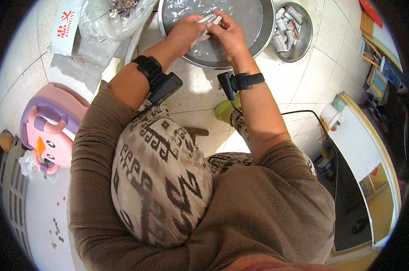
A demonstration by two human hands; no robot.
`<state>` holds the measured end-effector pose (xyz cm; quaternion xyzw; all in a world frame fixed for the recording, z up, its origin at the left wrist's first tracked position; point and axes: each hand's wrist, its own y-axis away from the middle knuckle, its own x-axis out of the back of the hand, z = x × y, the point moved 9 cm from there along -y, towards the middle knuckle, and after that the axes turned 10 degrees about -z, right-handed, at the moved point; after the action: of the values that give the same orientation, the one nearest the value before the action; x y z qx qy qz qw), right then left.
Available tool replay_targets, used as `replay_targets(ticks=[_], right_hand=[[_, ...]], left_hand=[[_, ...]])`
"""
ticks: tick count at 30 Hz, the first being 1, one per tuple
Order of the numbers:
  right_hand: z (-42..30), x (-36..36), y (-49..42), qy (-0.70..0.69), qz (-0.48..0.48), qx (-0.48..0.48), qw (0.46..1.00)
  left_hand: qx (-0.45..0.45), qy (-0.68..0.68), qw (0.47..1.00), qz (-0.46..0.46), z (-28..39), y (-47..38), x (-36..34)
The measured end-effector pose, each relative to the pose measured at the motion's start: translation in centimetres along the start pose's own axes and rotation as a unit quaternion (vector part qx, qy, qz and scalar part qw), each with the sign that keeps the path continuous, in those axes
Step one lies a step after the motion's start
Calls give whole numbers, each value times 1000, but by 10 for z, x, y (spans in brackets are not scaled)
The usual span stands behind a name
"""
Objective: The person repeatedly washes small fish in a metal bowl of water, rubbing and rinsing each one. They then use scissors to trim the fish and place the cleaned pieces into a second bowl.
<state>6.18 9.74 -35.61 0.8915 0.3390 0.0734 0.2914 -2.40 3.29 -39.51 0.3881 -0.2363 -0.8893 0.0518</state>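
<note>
My left hand point(183, 35) and my right hand point(230, 35) are together over a wide metal basin point(221, 64) of water. Between their fingers is a pale, silvery piece of fish point(210, 19), gripped from both sides. Something clear and shiny shows just under the left fingers; whether it is water or part of the piece I cannot tell. Right of the basin stands a smaller metal bowl point(307, 42) holding several cut silvery fish pieces point(286, 32).
At the upper left, a clear plastic bag point(96, 27) with dark scraps point(123, 7) lies by a white carton point(62, 30) bearing writing. A pink and purple plastic child's seat point(52, 132) stands at my left. A black cable point(306, 111) runs from my right wrist strap past my right side.
</note>
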Motion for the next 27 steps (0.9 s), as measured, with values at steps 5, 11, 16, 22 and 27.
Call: replay_targets(ticks=[5,11,16,22,27], right_hand=[[-2,0,-2,33,12,9,999],[2,-4,3,-101,3,23,995],[3,-5,4,-128,21,35,991],[2,-2,1,-33,40,57,997],[-5,-6,1,81,4,50,995]], left_hand=[[-20,-121,992,38,9,3,5],[-22,-56,996,66,7,3,9],[-21,-28,997,63,7,2,7],[-37,-47,998,31,15,4,-2],[-39,-36,997,47,20,11,3]])
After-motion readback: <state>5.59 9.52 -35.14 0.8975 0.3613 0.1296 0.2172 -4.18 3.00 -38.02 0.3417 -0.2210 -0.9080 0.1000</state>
